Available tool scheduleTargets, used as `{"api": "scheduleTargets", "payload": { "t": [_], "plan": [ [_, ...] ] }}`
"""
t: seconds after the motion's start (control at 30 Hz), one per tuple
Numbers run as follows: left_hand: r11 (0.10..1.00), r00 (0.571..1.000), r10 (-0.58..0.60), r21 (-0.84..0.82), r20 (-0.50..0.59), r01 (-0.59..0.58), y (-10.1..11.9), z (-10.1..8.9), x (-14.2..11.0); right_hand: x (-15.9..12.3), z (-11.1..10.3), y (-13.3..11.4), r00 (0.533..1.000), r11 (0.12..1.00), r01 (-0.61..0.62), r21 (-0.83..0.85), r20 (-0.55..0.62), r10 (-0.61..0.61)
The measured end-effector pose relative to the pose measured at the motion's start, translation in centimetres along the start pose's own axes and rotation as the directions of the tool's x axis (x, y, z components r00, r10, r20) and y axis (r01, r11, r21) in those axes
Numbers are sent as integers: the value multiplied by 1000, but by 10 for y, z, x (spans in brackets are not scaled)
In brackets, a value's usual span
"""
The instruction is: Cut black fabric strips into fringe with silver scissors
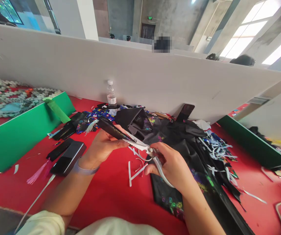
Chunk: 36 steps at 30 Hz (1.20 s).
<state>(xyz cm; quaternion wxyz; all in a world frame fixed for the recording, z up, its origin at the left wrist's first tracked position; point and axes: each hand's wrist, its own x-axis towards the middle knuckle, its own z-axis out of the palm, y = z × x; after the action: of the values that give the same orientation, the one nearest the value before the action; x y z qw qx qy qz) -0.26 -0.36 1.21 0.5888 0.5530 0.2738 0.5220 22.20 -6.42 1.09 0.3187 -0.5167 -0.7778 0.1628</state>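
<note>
My left hand (106,143) is closed round a dark folded strip of fabric (114,130) with a faint glitter. In my right hand (171,161) is a pair of metal scissors (140,146), its handles within my fingers. The scissor blades are parted and reach across to the end of the fabric strip by my left fingers. Under and beyond my right hand lies a heap of black fabric (177,140) with shiny coloured prints. Thin white offcuts (130,174) are scattered on the red tabletop (121,202) below the blades.
Left of my arm lie a phone-like black device (68,158), a white cable (39,195) and a pink tassel (39,171). A plastic bottle (111,94) and a propped phone (186,112) stand by the grey partition (81,65). Green dividers (27,133) flank the space. White scraps (216,148) lie right.
</note>
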Motion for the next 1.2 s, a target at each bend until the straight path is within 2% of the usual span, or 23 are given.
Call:
{"api": "scheduleTargets", "payload": {
  "t": [0.4,0.63,1.07,1.2],
  "plan": [
    [1000,1000,-19,-4,5,19,-2,-2,1,-2,2,1,1000,1000,-19,15,-7,19],
    [1000,1000,-13,24,13,13,-1,-3,0,-3,2,1,999,999,23,-34,-37,-25],
    [998,1000,-17,57,10,17,0,-7,-1,-1,-2,-4,999,997,-35,63,33,33],
    [999,999,-7,51,43,4,0,-7,-2,0,-3,-5,998,996,-50,68,38,47]
  ]
}}
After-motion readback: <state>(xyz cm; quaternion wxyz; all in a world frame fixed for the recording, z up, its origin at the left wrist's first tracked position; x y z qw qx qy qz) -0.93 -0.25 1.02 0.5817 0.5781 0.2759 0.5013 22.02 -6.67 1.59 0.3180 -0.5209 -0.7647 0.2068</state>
